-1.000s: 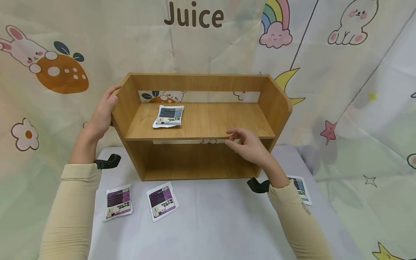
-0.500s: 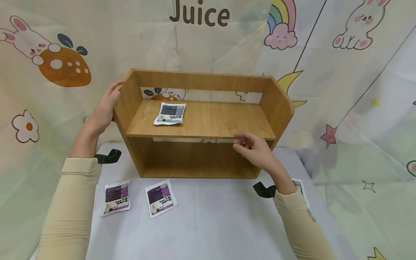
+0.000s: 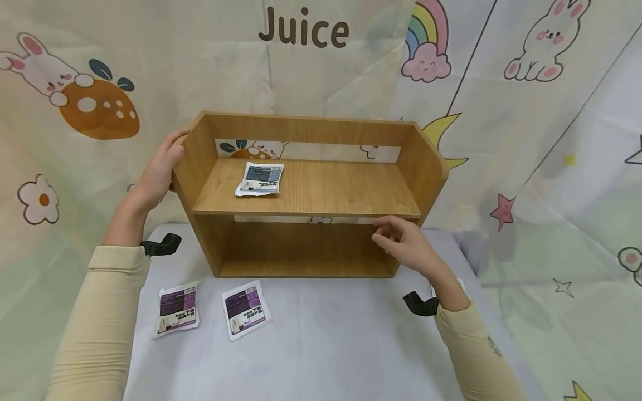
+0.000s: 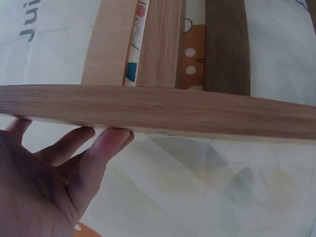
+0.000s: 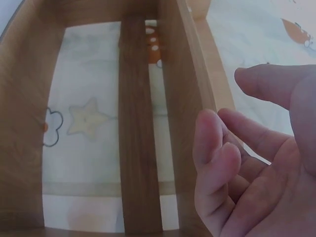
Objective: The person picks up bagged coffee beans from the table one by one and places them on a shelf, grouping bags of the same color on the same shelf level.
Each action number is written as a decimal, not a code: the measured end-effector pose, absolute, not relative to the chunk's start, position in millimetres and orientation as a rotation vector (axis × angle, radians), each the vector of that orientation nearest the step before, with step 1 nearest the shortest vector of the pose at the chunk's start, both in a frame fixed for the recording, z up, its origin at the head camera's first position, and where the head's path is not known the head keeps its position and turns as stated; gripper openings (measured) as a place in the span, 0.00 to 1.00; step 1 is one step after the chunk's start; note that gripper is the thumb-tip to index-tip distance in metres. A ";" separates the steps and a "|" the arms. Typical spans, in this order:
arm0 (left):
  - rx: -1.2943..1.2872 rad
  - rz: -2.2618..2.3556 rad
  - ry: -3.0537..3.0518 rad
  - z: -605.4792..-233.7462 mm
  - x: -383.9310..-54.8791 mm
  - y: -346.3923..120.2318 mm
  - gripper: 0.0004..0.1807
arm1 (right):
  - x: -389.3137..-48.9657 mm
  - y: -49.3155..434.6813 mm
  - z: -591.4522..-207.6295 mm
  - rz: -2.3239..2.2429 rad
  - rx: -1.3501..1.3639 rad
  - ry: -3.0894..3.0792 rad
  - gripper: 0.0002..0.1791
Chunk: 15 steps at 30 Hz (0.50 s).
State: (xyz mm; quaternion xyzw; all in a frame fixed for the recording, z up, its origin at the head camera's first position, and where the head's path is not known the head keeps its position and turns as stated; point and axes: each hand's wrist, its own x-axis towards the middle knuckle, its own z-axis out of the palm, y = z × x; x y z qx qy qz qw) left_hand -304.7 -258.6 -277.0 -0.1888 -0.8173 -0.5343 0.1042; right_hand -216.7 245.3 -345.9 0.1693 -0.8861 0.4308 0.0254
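Note:
A two-tier wooden shelf [image 3: 301,189] stands on the white table. My left hand [image 3: 156,172] rests against the outside of its left side panel; in the left wrist view the fingertips and thumb [image 4: 111,140] touch that panel [image 4: 163,111] without wrapping round it. My right hand [image 3: 408,248] hovers in front of the right end of the middle board, fingers loosely bent and holding nothing. In the right wrist view, those fingers [image 5: 207,133] are near the board's edge. A flat white packet with a blue label [image 3: 259,179] lies on the upper level, left of centre.
Two white packets with purple labels, one at the left [image 3: 177,309] and one beside it [image 3: 247,310], lie on the table [image 3: 326,340] before the shelf. Another packet is mostly hidden by the right forearm. A printed cloth [image 3: 321,72] hangs behind.
My right hand has moved right and down from the middle board's front edge. Its forearm now covers most of the packet at the right. The left hand stays at the shelf's side.

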 end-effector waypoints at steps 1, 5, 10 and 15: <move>-0.559 -1.574 -2.414 -276.3 -304.8 -259.1 0.30 | -216.6 246.5 -345.9 1.328 0.527 -2.743 0.17; -0.559 -1.579 -2.403 -275.3 -305.7 -259.4 0.29 | -219.8 254.5 -350.8 1.312 0.560 -2.750 0.17; -0.546 -1.570 -2.408 -279.1 -304.6 -259.8 0.29 | -217.6 267.4 -359.6 1.309 0.561 -2.787 0.16; -0.563 -1.585 -2.393 -280.5 -305.9 -259.8 0.29 | -217.0 287.8 -370.6 1.294 0.537 -2.798 0.17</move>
